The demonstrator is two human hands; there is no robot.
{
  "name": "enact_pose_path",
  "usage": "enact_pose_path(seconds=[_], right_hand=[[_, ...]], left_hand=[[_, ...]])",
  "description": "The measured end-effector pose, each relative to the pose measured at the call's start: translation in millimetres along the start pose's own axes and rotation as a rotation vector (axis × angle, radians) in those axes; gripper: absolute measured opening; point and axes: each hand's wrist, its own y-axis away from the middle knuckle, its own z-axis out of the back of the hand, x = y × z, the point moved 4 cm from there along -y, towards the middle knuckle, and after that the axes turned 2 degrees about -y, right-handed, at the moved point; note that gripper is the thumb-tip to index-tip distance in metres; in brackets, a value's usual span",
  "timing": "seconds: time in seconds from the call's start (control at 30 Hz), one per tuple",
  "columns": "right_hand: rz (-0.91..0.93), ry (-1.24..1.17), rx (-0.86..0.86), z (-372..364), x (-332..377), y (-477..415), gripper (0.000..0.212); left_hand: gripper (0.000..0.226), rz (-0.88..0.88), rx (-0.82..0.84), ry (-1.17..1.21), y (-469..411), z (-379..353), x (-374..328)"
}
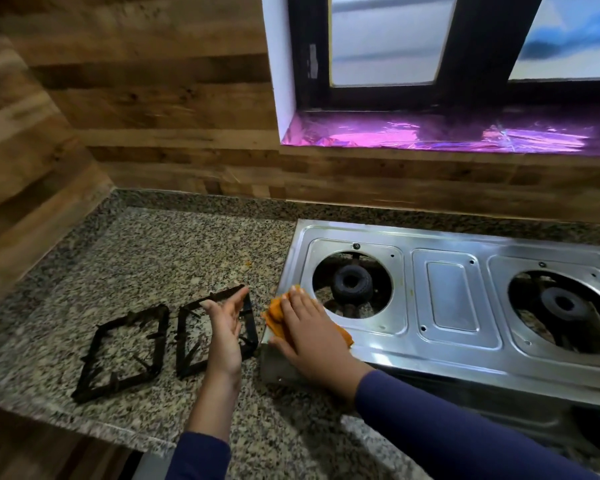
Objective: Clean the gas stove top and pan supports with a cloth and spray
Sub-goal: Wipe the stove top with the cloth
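Head view looks down on the right hand [309, 327], laid flat with its fingers straight, pressing an orange cloth [274, 318] onto the front-left corner of the steel stove top [458, 299]; the cloth bunches out from under the palm on both sides. From that hand nearly all of the stove top lies away to the right, its long axis running left to right along the wall; as I judge it, the coming wipe has to travel rightward along that axis, and the right hand is the nearer one for it. The left hand [224, 327] hangs open, fingers straight and palm turned toward the stove, holding nothing; it hovers over the nearer pan support [252, 322], though whether it touches it I cannot tell. That hand is the closer one for the supports when their turn comes.

Counted: two pan supports, both lifted off and lying flat, close side by side, on the speckled surface [174, 251] just left of the stove, the farther one [118, 383] toward its edge; two bare burners, left [351, 283] and right [565, 304]; one cloth; no spray in sight.
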Motion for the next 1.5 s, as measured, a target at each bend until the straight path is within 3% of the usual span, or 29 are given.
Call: enact_pose_path(seconds=[0.07, 0.2, 0.3, 0.37, 0.43, 0.57, 0.6, 0.67, 0.73, 0.8, 0.87, 1.0, 1.13, 1.33, 1.5], right_hand=[[0.004, 0.007, 0.012, -6.7, 10.9, -22.1, 0.068], [0.338, 0.033, 0.068, -21.5, 39.7, -23.1, 0.035], [0.464, -0.043, 0.032, -20.2, 50.5, 3.9, 0.027], [0.384, -0.289, 0.07, -15.0, 51.2, 18.0, 0.03], [0.188, -0.639, 0.102, -3.8, 47.4, 22.1, 0.025], [-0.181, -0.994, -0.048, 17.9, 11.9, -9.2, 0.018], [-0.234, -0.946, -0.069, 23.5, 0.0, -21.8, 0.019], [-0.239, -0.507, -0.132, 35.8, -22.9, -44.7, 0.024], [-0.136, -0.085, -0.223, 43.8, -33.1, -56.6, 0.033], [0.001, 0.062, -0.257, 43.1, -33.7, -61.2, 0.033], [0.033, 0.019, -0.244, 39.3, -34.0, -59.6, 0.024], [-0.053, -0.16, -0.079, 18.2, -40.3, -53.6, 0.06], [-0.082, -0.231, -0.09, 22.0, -39.0, -56.0, 0.056], [0.326, -0.251, 0.007, 6.2, 17.8, -2.9, 0.045], [0.447, -0.159, 0.063, -0.2, 25.0, 3.8, 0.047]], left_hand=[[0.114, 0.008, 0.003, -0.021, 4.0, -0.2, -0.5], [0.105, 0.009, -0.034, -0.03, 1.7, 15.0, -4.3], [0.098, -0.025, -0.082, -0.01, -0.3, 26.6, -6.2], [0.092, -0.026, -0.098, -0.002, -0.1, 31.0, -3.5], [0.094, -0.017, -0.105, 0.003, 0.6, 34.8, 1.1], [0.093, 0.006, -0.112, -0.01, 5.3, 37.7, 8.8], [0.089, 0.008, -0.117, -0.014, 6.6, 38.0, 9.6], [0.083, 0.015, -0.116, -0.019, 8.7, 37.2, 9.5], [0.083, 0.023, -0.108, -0.023, 8.5, 37.5, 8.6], [0.082, 0.024, -0.101, -0.015, 6.4, 37.6, 8.3], [0.085, 0.018, -0.098, -0.001, 4.5, 37.8, 8.9], [0.097, 0.024, -0.108, -0.006, 2.5, 38.0, 15.1], [0.087, 0.032, -0.105, -0.012, 0.5, 29.9, 16.9], [0.088, 0.043, -0.08, 0.042, -16.9, 10.8, 8.2], [0.081, 0.042, -0.043, 0.047, -28.3, -8.2, -4.0]])
